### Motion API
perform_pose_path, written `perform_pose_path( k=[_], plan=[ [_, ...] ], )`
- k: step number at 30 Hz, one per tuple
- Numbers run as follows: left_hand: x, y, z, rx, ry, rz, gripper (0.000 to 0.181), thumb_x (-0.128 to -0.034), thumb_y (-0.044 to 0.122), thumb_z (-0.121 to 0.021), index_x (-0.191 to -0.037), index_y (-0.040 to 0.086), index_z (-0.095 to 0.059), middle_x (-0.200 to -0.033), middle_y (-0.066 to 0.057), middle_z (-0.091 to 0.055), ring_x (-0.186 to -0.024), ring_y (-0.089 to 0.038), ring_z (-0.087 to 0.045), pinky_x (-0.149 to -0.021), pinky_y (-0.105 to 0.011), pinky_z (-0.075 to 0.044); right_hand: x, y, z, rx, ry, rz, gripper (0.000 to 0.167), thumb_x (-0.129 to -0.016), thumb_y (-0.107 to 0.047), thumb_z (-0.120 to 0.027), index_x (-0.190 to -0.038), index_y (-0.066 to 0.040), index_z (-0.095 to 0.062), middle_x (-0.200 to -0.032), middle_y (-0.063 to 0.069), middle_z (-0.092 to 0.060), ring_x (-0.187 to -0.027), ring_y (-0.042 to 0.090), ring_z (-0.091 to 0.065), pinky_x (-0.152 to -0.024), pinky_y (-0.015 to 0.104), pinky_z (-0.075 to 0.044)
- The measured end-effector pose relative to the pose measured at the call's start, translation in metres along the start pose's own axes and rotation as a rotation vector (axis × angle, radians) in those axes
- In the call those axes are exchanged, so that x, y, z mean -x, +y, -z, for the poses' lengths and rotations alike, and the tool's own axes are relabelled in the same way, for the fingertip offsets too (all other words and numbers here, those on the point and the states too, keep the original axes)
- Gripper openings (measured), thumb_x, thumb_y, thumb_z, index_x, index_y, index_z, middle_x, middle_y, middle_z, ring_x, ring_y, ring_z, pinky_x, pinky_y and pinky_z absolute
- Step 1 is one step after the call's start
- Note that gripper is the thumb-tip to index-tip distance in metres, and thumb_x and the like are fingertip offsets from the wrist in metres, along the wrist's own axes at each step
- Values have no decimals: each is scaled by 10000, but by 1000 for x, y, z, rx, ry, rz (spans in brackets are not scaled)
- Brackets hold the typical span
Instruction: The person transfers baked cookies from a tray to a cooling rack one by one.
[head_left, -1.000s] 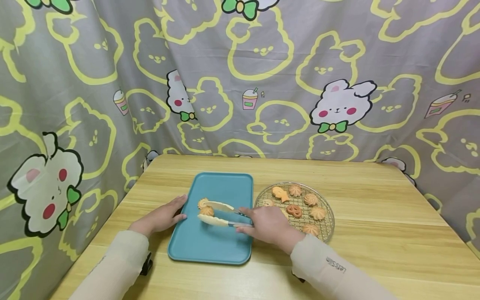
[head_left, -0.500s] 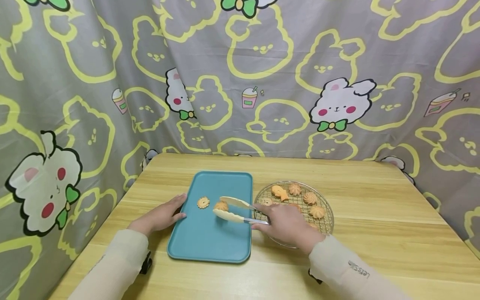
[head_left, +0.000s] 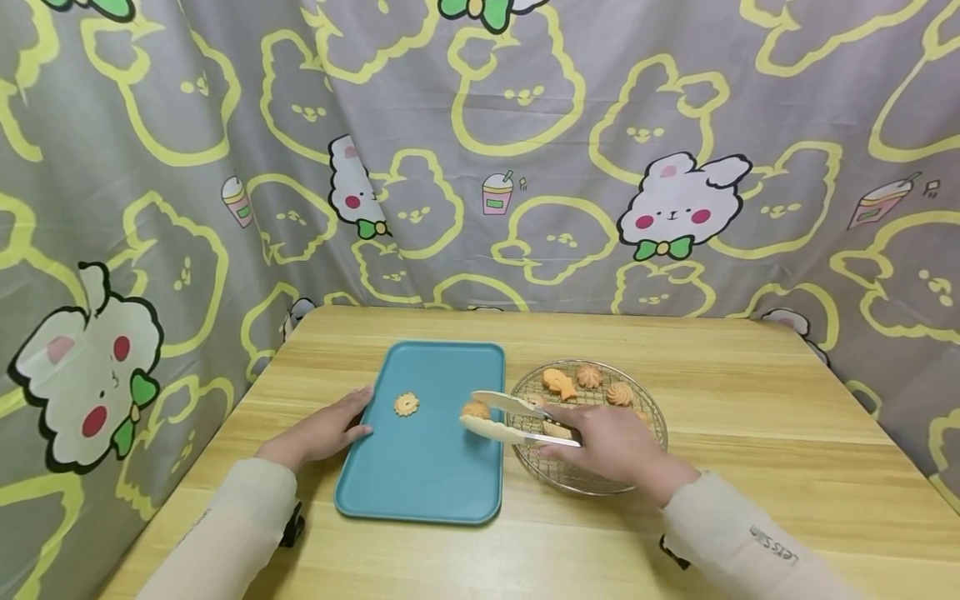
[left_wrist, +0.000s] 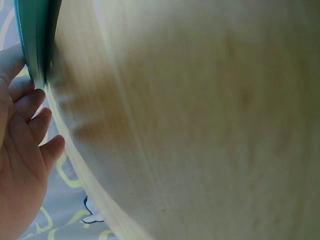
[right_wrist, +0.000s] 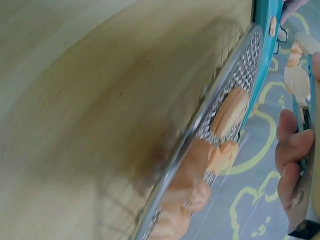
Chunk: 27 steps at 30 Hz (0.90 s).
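Observation:
My right hand grips a pair of tongs with pale tips and metal arms. Between the tips is a round, ridged golden cookie, above the right side of a blue-green tray. Farther left on the tray lies a small, scalloped ring-shaped cookie. At the tray's left edge rests my left hand; in the left wrist view its fingers are loosely extended beside the rim. The right wrist view shows the right hand's fingers curled round the tongs.
Right of the tray stands a round wire cooling rack, partly hidden by the right hand. It holds several cookies, among them a fish-shaped cookie and swirled cookies. A patterned curtain hangs behind the wooden table.
The right hand has moved right with the tongs and the ridged cookie, from beside the ring-shaped cookie to near the tray's right edge. My left hand has stayed in place.

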<state>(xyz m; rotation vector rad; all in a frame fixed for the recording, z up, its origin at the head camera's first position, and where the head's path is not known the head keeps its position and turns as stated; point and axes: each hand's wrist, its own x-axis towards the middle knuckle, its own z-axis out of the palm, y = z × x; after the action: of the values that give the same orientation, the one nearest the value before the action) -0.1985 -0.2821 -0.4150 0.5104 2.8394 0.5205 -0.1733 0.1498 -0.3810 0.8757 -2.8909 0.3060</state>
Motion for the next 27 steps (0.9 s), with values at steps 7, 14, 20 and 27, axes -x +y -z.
perform_pose_path(
  k=[7, 14, 20, 27],
  plan=[
    [0, -1, 0, 7, 3, 5, 700, -993, 324, -523, -1511, -5, -186, -1538, -228, -187, -1390, -427, -167, -1092, -572, -199, 8, 15, 6, -35, 3, 27, 633, -847, -616, -594, -1330, -207, -592, -556, -142, -353, -458, 17, -284, -415, 235, -277],
    [0, -2, 0, 9, 4, 2, 696, -994, 317, -523, -1510, -7, -186, -1539, -225, -184, -1392, -425, -162, -1096, -570, -192, 19, 29, 12, -11, 15, 85, 617, -853, -590, -606, -1312, -177, -608, -599, -134, -483, -510, 16, -398, -481, 262, -392],
    [-1, -4, 0, 5, 2, -6, 699, -993, 325, -522, -1509, -10, -188, -1537, -230, -188, -1389, -429, -167, -1093, -573, -196, 27, 38, 19, -24, -19, 86, 648, -849, -607, -594, -1337, -180, -588, -726, -98, -616, -568, -6, -453, -538, 297, -440],
    [-1, -4, -1, 12, -2, -7, 702, -993, 335, -519, -1509, -7, -189, -1539, -225, -185, -1391, -429, -162, -1092, -574, -195, 38, 48, 22, -50, -69, 85, 647, -853, -583, -607, -1347, -167, -577, -574, -170, -411, -498, -11, -349, -498, 238, -344]
  ],
)
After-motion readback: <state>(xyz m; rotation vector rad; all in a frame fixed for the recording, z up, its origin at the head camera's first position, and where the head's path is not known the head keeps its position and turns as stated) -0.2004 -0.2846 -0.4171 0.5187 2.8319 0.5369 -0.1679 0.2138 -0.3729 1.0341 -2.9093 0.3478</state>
